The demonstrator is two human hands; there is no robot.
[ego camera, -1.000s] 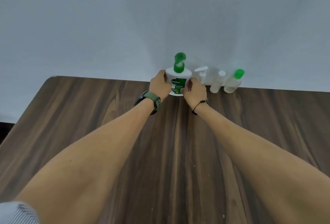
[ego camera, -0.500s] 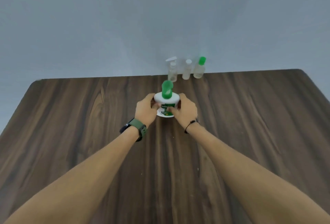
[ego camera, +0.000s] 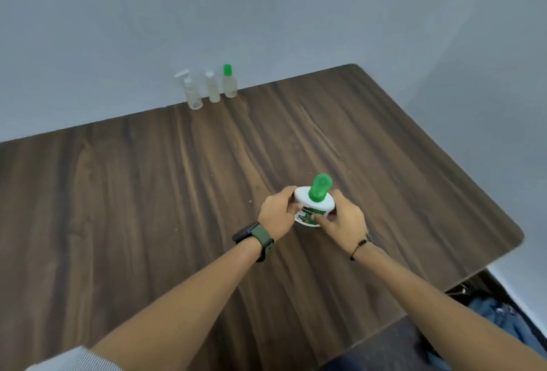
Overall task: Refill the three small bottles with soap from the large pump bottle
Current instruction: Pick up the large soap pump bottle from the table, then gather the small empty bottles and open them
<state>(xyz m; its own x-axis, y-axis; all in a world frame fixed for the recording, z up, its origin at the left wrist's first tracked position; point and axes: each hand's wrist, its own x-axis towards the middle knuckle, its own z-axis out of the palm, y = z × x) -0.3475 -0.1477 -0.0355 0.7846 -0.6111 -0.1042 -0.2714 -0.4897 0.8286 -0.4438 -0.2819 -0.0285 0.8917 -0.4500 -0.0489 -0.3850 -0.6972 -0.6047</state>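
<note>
Head view: both hands clasp the large pump bottle (ego camera: 313, 206) on the wooden table (ego camera: 148, 193), left hand (ego camera: 276, 213) curled round its left side, right hand (ego camera: 344, 218) round its right. Three small bottles (ego camera: 210, 86) stand upright at the far edge, against the wall (ego camera: 266, 15).

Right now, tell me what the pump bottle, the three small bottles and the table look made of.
Pump bottle: opaque white plastic, glossy green pump, printed label. Small bottles: clear or translucent plastic, probably; the wall shows through them. Table: dark wood-grain top, matte, possibly laminate; streaked grain, rounded corner.
</note>
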